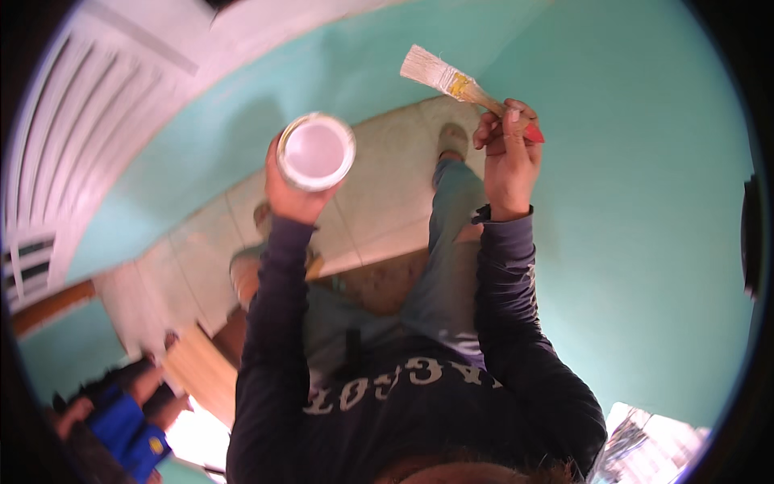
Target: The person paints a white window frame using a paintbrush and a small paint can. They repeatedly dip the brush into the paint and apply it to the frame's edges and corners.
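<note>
My left hand (296,196) is wrapped around an open paint can (317,152), its round mouth facing up towards the camera. White or pale paint shows inside, and the rim is smeared with it. My right hand (511,145) grips a paintbrush (468,89) by its wooden handle, whose end is red. The bristles, coated in whitish paint, point up and left, in the air apart from the can. Paint also covers part of the brush's yellow-marked ferrule.
Turquoise walls (635,212) stand ahead and at the right. White louvred shutters (78,121) are at upper left. A wooden piece of furniture (199,369) is on the tiled floor (199,272). Another person in blue shorts (124,429) is at lower left.
</note>
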`<state>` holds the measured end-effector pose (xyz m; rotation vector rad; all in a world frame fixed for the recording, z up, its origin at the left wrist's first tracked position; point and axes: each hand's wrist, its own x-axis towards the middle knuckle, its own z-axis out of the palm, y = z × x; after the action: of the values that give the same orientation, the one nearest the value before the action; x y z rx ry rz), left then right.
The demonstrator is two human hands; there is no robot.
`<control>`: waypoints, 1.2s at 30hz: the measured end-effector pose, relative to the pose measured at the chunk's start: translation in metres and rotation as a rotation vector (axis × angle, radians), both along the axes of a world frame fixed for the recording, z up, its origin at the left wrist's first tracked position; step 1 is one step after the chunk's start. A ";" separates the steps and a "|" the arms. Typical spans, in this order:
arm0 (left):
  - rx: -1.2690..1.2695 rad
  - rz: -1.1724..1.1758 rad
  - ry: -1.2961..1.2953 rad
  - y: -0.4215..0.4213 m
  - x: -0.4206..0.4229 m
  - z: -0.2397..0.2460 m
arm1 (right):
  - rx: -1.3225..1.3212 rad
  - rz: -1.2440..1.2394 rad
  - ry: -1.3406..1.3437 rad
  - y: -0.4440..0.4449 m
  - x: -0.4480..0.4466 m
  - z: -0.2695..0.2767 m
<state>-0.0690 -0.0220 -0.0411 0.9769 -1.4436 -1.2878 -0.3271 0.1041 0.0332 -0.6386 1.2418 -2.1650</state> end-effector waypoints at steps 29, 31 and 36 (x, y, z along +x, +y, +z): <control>-0.498 0.215 -0.319 0.083 0.040 0.000 | 0.152 0.224 1.196 0.036 0.146 0.035; -0.497 0.219 -0.313 0.083 0.044 0.001 | 0.154 0.191 1.213 0.035 0.149 0.036; -0.452 0.226 -0.289 0.081 0.051 0.004 | 0.092 0.130 1.256 0.023 0.160 0.038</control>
<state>-0.0177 0.0591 -0.0370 1.0048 -1.6916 -0.6320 -0.1666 0.1266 0.0716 -2.1248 1.7373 -1.4774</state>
